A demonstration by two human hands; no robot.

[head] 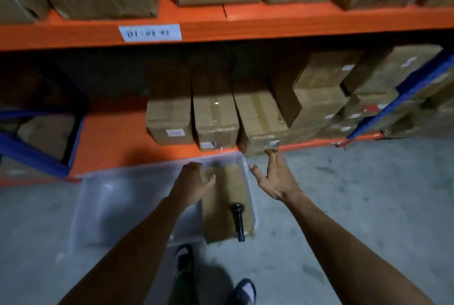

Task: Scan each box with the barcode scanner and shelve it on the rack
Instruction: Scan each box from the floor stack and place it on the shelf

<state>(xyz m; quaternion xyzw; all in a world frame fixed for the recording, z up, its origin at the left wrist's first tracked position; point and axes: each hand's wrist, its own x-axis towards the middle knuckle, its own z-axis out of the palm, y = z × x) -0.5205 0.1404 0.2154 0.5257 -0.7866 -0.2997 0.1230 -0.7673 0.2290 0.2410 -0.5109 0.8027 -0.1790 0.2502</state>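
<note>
Head camera, looking down at a warehouse floor in front of an orange rack (110, 142). Both bare arms are reaching forward. The left hand (194, 181) is hovering over a clear plastic bin (98, 206) sitting on the concrete floor (356, 206), its fingers loosely curled and holding nothing, just beside the far end of a cardboard box (227, 196) lying in the bin's right half. A black barcode scanner (237, 218) is resting on top of that box, near its closer end. The right hand (277, 179) is stretching out flat with its fingers spread wide and empty; its fingertips are touching, or nearly touching, the lower front edge of a shelved box (261, 120) that is sticking out slightly over the edge of the bottom shelf. Two more taped boxes (216, 117) are standing to the left of it, and stacked boxes (319, 98) are filling the shelf to the right. A white location label (150, 32), blurred, is sitting on the upper beam. Sandalled feet (243, 292) are showing at the bottom.
</note>
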